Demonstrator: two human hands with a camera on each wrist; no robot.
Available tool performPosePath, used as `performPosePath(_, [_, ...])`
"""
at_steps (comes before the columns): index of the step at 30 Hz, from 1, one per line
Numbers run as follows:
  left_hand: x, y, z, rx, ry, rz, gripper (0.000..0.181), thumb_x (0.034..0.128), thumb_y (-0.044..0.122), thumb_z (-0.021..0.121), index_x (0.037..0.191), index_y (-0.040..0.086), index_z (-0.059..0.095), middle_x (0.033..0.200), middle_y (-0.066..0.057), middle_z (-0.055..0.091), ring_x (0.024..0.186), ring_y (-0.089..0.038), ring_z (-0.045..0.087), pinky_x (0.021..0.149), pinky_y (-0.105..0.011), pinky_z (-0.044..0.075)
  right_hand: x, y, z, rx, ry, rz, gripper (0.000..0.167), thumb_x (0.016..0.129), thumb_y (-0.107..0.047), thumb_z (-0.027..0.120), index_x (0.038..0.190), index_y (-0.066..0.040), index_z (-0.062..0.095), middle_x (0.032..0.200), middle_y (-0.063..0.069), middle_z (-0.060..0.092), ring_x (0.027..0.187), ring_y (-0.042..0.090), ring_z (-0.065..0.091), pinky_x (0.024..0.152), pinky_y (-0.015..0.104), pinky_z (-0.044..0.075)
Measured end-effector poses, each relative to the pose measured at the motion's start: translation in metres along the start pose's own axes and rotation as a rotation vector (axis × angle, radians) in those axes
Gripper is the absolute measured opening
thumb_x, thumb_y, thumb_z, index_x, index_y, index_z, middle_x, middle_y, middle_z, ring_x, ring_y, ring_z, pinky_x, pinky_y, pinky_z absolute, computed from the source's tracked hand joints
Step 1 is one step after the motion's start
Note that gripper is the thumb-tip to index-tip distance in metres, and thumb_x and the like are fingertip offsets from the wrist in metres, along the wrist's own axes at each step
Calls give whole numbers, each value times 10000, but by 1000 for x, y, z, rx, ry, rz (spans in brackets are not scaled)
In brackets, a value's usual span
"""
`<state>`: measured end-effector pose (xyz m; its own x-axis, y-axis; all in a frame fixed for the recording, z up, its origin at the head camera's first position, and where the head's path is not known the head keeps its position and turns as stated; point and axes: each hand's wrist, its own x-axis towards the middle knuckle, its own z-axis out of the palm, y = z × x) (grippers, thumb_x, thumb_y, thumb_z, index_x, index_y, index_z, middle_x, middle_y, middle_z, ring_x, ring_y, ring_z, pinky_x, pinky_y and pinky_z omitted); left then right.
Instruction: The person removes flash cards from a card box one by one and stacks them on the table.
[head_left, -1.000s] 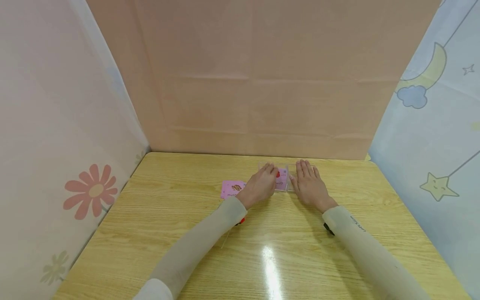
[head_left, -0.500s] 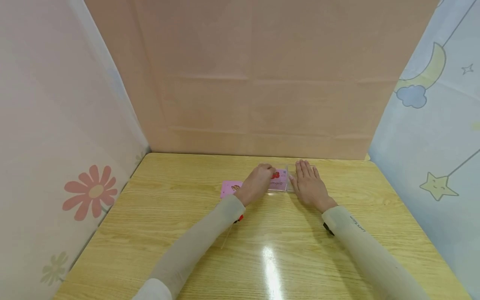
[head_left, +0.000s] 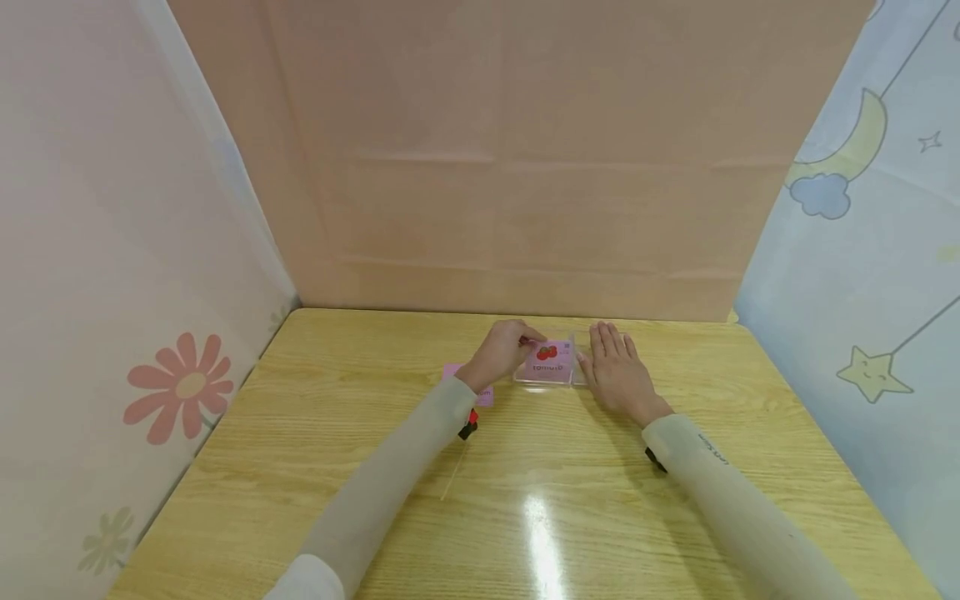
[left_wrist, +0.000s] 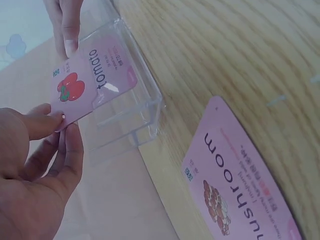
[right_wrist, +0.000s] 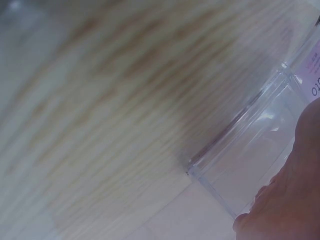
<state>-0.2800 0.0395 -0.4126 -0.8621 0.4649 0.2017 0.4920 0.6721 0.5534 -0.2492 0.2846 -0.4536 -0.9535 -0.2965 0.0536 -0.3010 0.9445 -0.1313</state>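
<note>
A pink card (head_left: pixel 550 367) printed with tomatoes lies over the left part of a clear plastic box (left_wrist: pixel 148 112). My left hand (head_left: pixel 497 354) pinches that card's left corner between thumb and fingers, as the left wrist view shows. Fingers straight, my right hand (head_left: pixel 618 375) rests flat over the right part of the box; the right wrist view has the hand (right_wrist: pixel 290 195) along the clear wall. Partly under the left wrist in the head view is a pink mushroom card (left_wrist: pixel 227 175), flat on the wood. Whether the tomato card touches the box floor, I cannot tell.
The wooden table (head_left: pixel 337 400) runs back to a tan paper backdrop (head_left: pixel 495 208) close behind the box. Patterned curtains stand at left and right. A black-and-red wrist mount (head_left: pixel 468 425) hangs beneath the left wrist.
My left hand has drawn back to the left, from over the tomato card to its left corner, uncovering most of it. The right hand stays where it was.
</note>
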Motion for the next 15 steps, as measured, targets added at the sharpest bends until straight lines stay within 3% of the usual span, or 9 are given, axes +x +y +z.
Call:
performPosePath(7, [0, -3, -3, -116, -14, -29, 254, 1025, 5, 636, 1182, 105, 810, 1212, -103, 788, 973, -161, 726, 765, -187, 600, -1, -1, 0, -1, 0, 0, 710, 1158, -403, 217, 1649, 86, 65, 1745, 292, 82, 1634, 474, 56, 1327, 665, 49])
performPosePath(15, [-1, -4, -4, -124, -4, -18, 250, 1027, 13, 637, 1165, 116, 819, 1198, -87, 800, 938, -128, 726, 747, -177, 587, -1, -1, -1, 7, -8, 5, 712, 1157, -400, 225, 1651, 81, 47, 1747, 290, 68, 1635, 474, 46, 1326, 667, 38])
